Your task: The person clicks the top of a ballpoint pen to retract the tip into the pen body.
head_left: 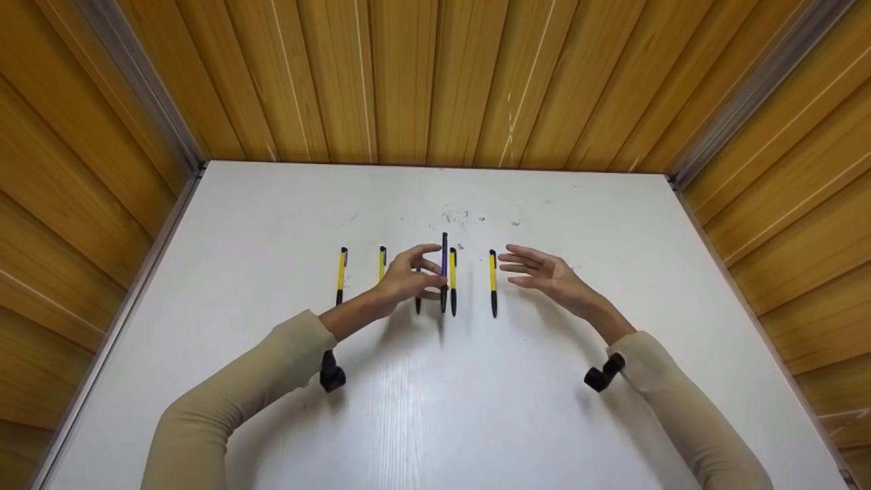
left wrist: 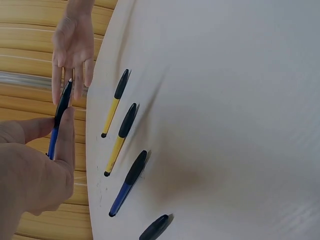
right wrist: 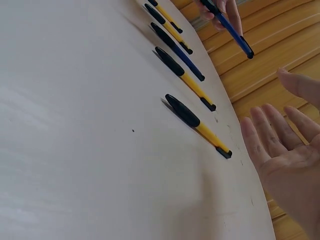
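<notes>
Between thumb and fingers, my left hand [head_left: 412,275] pinches a blue pen [head_left: 444,272] with black ends, raised above the white table. The left wrist view shows the held pen [left wrist: 61,112] with its tip pointing toward the other hand. My right hand [head_left: 548,275] hovers with fingers extended and nothing in its grasp, just right of a yellow pen [head_left: 493,279]. Another yellow pen [head_left: 453,279] lies close beside the raised one. A second blue pen [right wrist: 177,50] rests on the table, partly hidden by my left hand in the head view.
Farther left lie two more yellow pens, one at the row's end [head_left: 341,275] and one [head_left: 382,262] partly behind my left hand. Dark smudges [head_left: 456,216] mark the white table [head_left: 435,408]. Wood-panelled walls [head_left: 401,82] enclose its back and sides.
</notes>
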The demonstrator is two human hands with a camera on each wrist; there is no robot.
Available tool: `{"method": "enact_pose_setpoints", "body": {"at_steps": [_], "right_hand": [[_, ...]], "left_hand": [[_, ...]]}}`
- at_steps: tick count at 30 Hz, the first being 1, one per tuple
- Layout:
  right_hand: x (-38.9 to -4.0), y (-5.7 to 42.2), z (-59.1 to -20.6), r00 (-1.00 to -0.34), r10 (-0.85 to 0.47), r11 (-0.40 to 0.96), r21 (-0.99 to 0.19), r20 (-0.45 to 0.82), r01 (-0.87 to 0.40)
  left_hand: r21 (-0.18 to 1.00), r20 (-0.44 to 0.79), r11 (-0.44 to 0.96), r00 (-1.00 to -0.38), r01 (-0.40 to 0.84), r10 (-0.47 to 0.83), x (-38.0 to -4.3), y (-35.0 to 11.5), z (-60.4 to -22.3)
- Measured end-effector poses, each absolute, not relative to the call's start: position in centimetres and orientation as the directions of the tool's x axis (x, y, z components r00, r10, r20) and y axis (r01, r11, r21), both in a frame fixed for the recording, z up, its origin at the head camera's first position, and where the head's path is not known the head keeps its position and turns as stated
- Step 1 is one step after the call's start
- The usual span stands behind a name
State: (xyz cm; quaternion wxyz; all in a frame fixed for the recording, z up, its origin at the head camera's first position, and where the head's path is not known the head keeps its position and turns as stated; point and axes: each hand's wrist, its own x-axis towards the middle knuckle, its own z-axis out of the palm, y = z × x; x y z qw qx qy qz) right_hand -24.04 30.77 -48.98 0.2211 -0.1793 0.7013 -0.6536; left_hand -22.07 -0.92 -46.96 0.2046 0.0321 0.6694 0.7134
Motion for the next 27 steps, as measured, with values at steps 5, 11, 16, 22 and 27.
{"method": "enact_pose_setpoints", "body": {"at_steps": [5,11,16,22,27], "right_hand": [[-24.0,29.3,-49.0,-0.841,-0.535,0.151,-0.988,-0.086,0.005],[-23.8,27.9,-49.2,-0.827,-0.557,0.144,-0.990,-0.081,0.000],[-23.6,26.9,-49.6,-0.797,-0.602,0.110,-0.994,-0.050,-0.021],[-23.5,25.3,-50.0,-0.785,-0.619,0.133,-0.989,-0.029,-0.069],[-23.4,24.4,-49.8,-0.791,-0.611,0.162,-0.981,-0.016,-0.105]], "left_hand": [[0.965,-0.232,-0.041,-0.918,-0.259,0.322,-21.9,-0.7,-47.1],[0.964,-0.236,-0.044,-0.917,-0.264,0.320,-21.8,-0.3,-47.3],[0.959,-0.251,-0.043,-0.906,-0.282,0.341,-21.7,0.2,-47.8],[0.960,-0.247,-0.036,-0.899,-0.279,0.361,-21.5,0.7,-48.3],[0.965,-0.228,-0.037,-0.898,-0.260,0.376,-21.4,1.0,-48.3]]}}
